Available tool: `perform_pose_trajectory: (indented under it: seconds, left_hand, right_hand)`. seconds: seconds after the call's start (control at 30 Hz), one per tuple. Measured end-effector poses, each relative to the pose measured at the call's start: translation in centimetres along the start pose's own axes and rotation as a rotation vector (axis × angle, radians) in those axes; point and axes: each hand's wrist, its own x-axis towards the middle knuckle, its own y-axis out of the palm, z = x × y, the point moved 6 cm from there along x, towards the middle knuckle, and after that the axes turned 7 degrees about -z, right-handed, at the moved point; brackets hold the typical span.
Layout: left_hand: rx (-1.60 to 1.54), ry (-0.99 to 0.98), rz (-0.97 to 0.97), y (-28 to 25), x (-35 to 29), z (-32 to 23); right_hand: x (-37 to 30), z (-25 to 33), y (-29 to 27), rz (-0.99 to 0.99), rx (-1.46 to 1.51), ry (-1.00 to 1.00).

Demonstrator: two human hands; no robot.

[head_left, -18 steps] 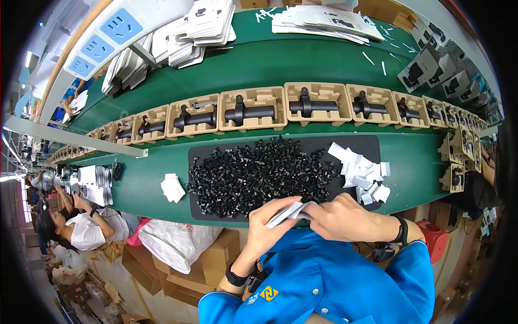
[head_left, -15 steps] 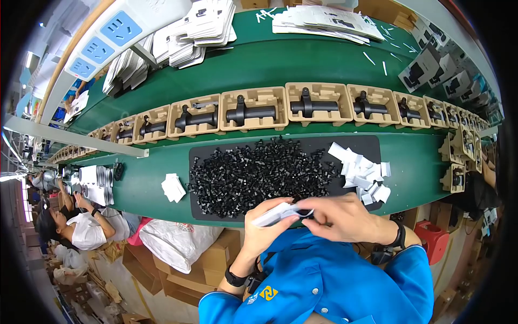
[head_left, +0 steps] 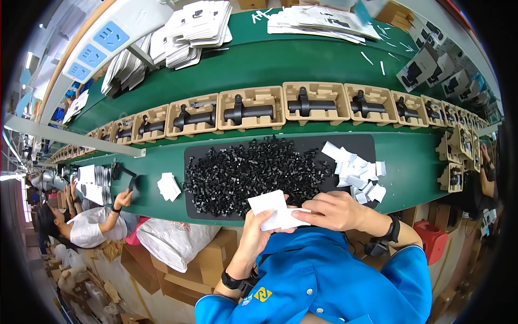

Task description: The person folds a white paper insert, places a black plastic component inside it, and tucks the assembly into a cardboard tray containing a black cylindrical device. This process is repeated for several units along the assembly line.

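My left hand is closed on a few flat white paper slips, its thumb pressed across their face. At their right side, my right hand pinches a white slip between thumb and fingers. Both hands are just in front of a black mat on the green bench. A wide heap of small black parts covers much of the mat; what they are is too small to tell. Loose, partly folded white slips lie scattered on the mat's right end. To the mat's left rests a small stack of white slips.
Behind the mat runs a row of tan pulp trays with black tubular parts. Stacked trays stand at the right bench end. Printed flat cartons lie at the back. A co-worker sits at the left, handling a black object.
The white slips have turned from nearly edge-on to face up and spread apart. My right hand has shifted slightly. At the left, the co-worker's arm has reached out to a black object.
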Motion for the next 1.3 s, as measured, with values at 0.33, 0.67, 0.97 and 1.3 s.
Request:
perform_pose_trajectory:
  seconds: [0.33, 0.67, 0.97, 1.3]
  left_hand:
    - [0.563, 0.211, -0.131, -2.5, -2.4, -2.9]
    - [0.954, 0.463, -0.234, -14.2, -1.9, -13.6]
    - [1.485, 0.903, -1.118, -48.3, -3.4, -36.7]
    - [1.732, 0.943, -0.949, -49.6, 3.9, -40.6]
  right_hand:
    - [2.7, -1.8, 5.0, 0.361, 0.698, 0.685]
    - [12.1, -1.4, 16.6, 0.510, 0.597, 0.657]
    - [20.0, -18.7, 29.1, -0.174, -0.360, 0.882]
    - [18.3, -23.5, 37.2, 0.006, -0.863, 0.851]
